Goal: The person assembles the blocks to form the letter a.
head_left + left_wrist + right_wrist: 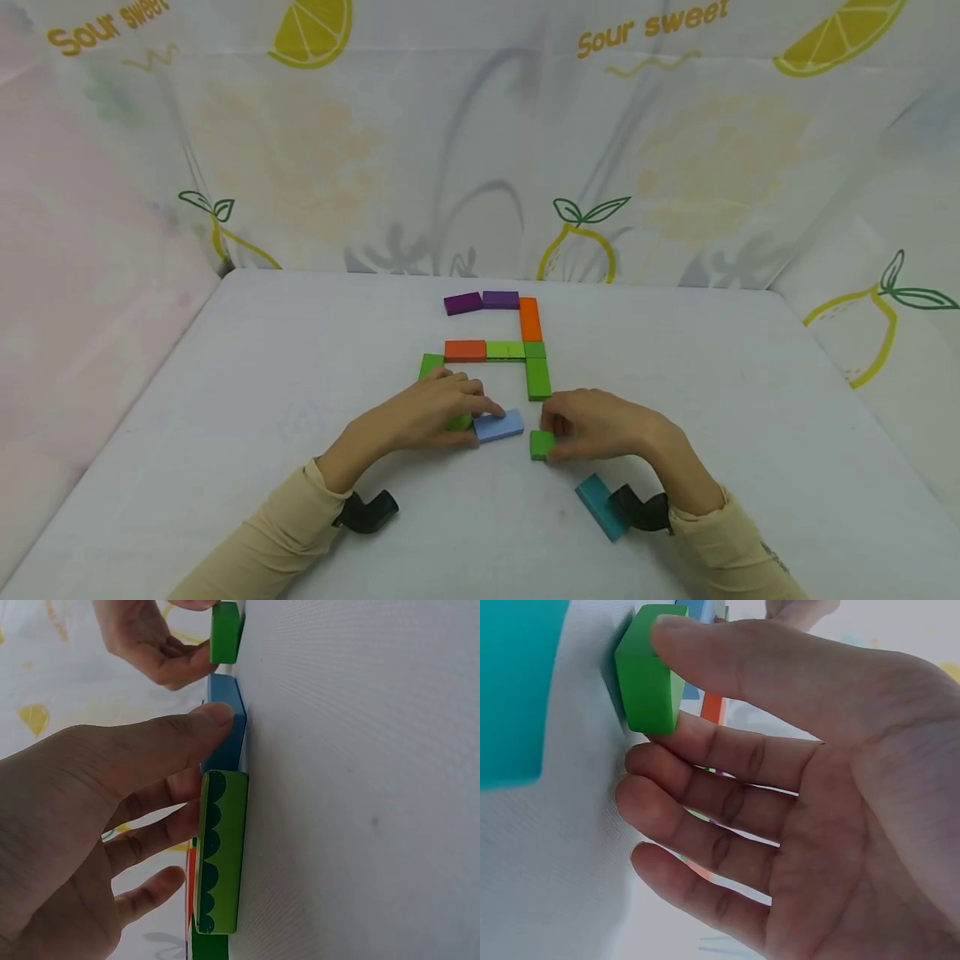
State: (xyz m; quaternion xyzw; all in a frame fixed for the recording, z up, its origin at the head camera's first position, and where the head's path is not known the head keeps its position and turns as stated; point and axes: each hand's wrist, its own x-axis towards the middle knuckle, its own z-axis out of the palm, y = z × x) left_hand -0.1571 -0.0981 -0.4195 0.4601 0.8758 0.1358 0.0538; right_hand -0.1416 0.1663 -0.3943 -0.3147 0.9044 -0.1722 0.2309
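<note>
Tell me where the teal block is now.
In the head view, the teal block lies right of centre, nearer the bottom edge than the right hand, partly covered by the black wrist camera.

Blocks (501, 427) on table (750, 417), cloth (420, 125) behind

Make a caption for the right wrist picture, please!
Right hand pinches a green block, with a teal block nearby.

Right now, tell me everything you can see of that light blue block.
The light blue block is oblong and smooth, perhaps painted wood, its top unmarked. It appears to rest on the white table, slightly slanted, right end farther off. Your left hand pinches it. Its left end meets or nearly meets a scalloped green block.
</note>
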